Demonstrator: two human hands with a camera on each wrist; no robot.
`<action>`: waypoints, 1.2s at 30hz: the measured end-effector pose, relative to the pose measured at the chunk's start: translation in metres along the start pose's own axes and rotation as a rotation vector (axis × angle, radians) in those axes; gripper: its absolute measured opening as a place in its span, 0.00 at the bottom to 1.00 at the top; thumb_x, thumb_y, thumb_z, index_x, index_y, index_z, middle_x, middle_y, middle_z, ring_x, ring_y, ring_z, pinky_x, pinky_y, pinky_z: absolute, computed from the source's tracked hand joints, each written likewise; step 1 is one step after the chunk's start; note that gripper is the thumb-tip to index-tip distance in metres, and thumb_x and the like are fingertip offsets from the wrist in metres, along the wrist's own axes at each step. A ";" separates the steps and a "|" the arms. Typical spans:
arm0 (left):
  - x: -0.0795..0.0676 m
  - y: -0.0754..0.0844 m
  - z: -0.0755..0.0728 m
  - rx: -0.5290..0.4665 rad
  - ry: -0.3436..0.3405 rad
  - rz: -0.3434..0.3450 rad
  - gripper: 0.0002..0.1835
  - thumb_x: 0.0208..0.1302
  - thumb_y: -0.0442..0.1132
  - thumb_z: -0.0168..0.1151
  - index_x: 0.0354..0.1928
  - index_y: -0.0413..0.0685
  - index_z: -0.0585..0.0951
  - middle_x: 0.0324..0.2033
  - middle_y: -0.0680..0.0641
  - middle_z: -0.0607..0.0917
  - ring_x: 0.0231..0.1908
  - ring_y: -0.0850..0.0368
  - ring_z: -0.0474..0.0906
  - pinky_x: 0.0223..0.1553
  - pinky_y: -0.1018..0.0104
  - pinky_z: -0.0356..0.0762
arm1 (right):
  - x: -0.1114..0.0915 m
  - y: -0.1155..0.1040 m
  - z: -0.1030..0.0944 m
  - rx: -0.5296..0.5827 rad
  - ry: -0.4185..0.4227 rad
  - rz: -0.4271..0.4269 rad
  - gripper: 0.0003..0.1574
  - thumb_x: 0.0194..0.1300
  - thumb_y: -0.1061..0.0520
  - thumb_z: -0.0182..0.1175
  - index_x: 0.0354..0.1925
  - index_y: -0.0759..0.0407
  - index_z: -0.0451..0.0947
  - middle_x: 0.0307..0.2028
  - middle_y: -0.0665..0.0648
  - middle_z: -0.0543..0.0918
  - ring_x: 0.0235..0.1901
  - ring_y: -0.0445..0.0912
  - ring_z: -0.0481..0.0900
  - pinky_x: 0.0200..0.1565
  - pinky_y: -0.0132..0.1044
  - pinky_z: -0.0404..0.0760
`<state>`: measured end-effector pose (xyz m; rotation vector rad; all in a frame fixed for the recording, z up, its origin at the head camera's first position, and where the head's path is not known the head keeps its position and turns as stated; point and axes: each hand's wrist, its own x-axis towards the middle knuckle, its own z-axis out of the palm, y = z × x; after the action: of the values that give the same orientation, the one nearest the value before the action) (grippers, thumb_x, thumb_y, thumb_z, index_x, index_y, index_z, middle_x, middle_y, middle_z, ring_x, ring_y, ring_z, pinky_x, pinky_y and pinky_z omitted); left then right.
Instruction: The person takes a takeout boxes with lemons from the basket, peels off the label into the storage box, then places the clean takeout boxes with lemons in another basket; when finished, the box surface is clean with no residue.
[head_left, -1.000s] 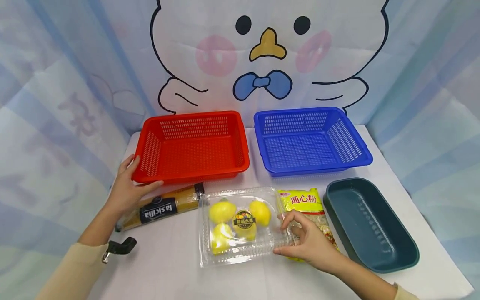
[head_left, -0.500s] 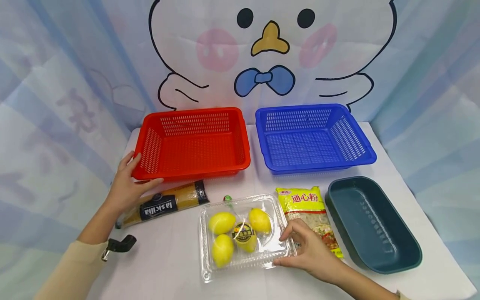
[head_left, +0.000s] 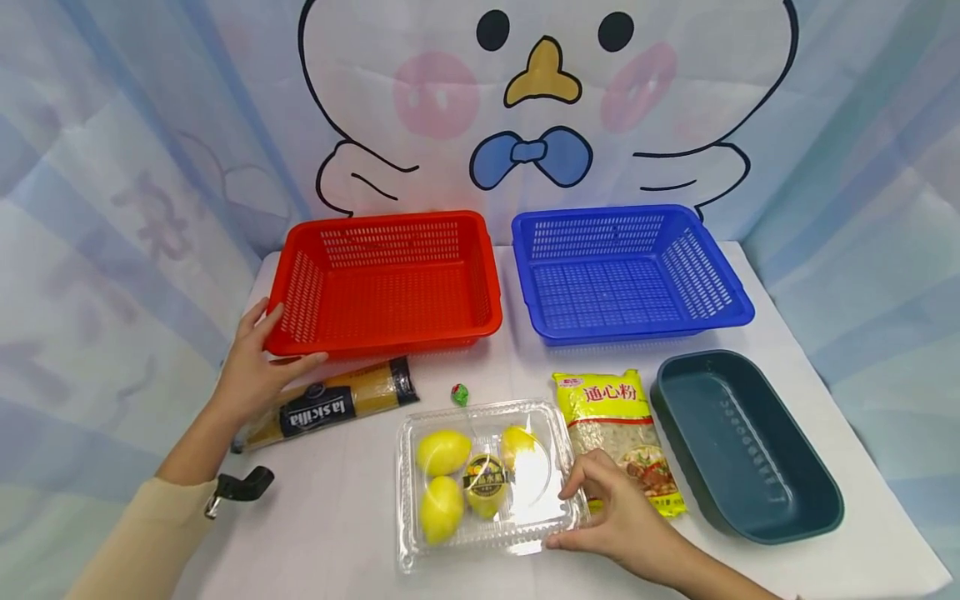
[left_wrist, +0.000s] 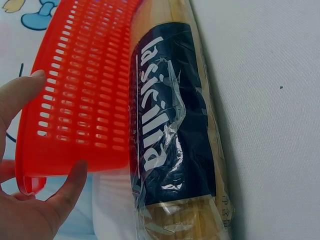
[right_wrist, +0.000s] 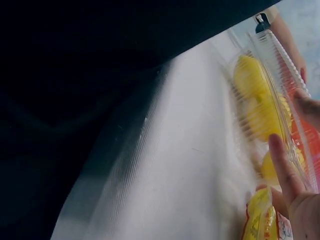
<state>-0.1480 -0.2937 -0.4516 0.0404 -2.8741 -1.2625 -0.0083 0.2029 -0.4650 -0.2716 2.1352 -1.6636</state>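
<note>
My left hand (head_left: pixel 251 371) holds the front left corner of the red basket (head_left: pixel 382 343), thumb and fingers spread around its rim. My right hand (head_left: pixel 630 521) grips the right edge of a clear plastic clamshell box (head_left: pixel 536 533) of lemons. Several lemons (right_wrist: pixel 267 117) show through its wall in the right wrist view. A black-labelled packet of spaghetti (left_wrist: pixel 170 115) lies just in front of the basket. Behind the box is a small green and red item (head_left: pixel 460 394). A yellow bag of macaroni (head_left: pixel 611 408) lies beside the box, partly hidden by my right hand.
A blue basket (head_left: pixel 622 337) stands at the back right. In front of it, a dark green tub (head_left: pixel 738 450) sits near the right table edge. A printed curtain (head_left: pixel 435 183) hangs close behind the baskets and along both sides.
The clear box of lemons, held by my right hand, has come toward me and down. The small green and red item behind it is now uncovered. My left hand stays at the basket.
</note>
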 end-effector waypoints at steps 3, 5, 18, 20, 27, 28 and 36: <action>0.000 -0.001 0.001 -0.001 -0.001 -0.005 0.60 0.65 0.55 0.76 0.86 0.48 0.47 0.86 0.42 0.39 0.80 0.28 0.50 0.65 0.28 0.71 | -0.005 0.000 0.003 -0.003 0.000 0.011 0.34 0.45 0.54 0.88 0.40 0.59 0.74 0.46 0.65 0.67 0.60 0.66 0.77 0.37 0.44 0.92; 0.000 -0.002 0.001 0.003 0.001 -0.004 0.60 0.65 0.56 0.75 0.86 0.50 0.46 0.86 0.43 0.38 0.81 0.28 0.48 0.65 0.27 0.70 | -0.007 -0.001 0.005 0.003 -0.006 0.024 0.34 0.46 0.54 0.87 0.41 0.60 0.73 0.45 0.65 0.65 0.61 0.66 0.76 0.37 0.44 0.92; -0.014 0.008 -0.002 0.017 0.018 0.026 0.58 0.66 0.55 0.74 0.86 0.55 0.46 0.86 0.43 0.36 0.81 0.26 0.47 0.58 0.31 0.77 | -0.013 -0.013 0.002 -0.152 -0.061 0.094 0.32 0.56 0.50 0.82 0.48 0.52 0.71 0.51 0.62 0.68 0.66 0.72 0.74 0.39 0.35 0.91; -0.022 0.012 -0.004 0.015 0.008 0.031 0.57 0.67 0.55 0.73 0.86 0.54 0.47 0.86 0.42 0.36 0.79 0.24 0.52 0.55 0.33 0.80 | -0.014 -0.015 0.000 -0.157 -0.081 0.110 0.29 0.60 0.49 0.80 0.50 0.52 0.72 0.52 0.61 0.69 0.67 0.73 0.74 0.42 0.35 0.91; -0.050 0.032 -0.012 0.105 -0.011 -0.003 0.54 0.70 0.57 0.70 0.86 0.52 0.49 0.84 0.33 0.43 0.68 0.20 0.67 0.48 0.35 0.86 | -0.016 -0.019 -0.010 -0.147 -0.121 0.036 0.20 0.71 0.52 0.71 0.55 0.54 0.75 0.58 0.62 0.75 0.59 0.66 0.78 0.49 0.38 0.91; -0.055 0.036 -0.012 0.129 -0.009 -0.002 0.53 0.70 0.56 0.70 0.86 0.49 0.51 0.83 0.30 0.46 0.66 0.20 0.69 0.47 0.35 0.87 | -0.016 -0.019 -0.011 -0.149 -0.121 0.026 0.19 0.72 0.52 0.70 0.55 0.53 0.76 0.58 0.62 0.75 0.57 0.64 0.79 0.49 0.38 0.90; -0.090 0.074 0.017 0.230 -0.089 0.029 0.41 0.67 0.56 0.73 0.75 0.47 0.70 0.68 0.32 0.71 0.58 0.32 0.77 0.47 0.36 0.88 | -0.014 -0.020 -0.015 -0.182 -0.122 0.039 0.20 0.72 0.51 0.70 0.56 0.53 0.76 0.59 0.61 0.77 0.51 0.55 0.82 0.47 0.37 0.90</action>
<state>-0.0599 -0.2285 -0.4076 -0.0591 -3.0686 -0.9462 -0.0038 0.2164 -0.4403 -0.3726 2.1869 -1.3955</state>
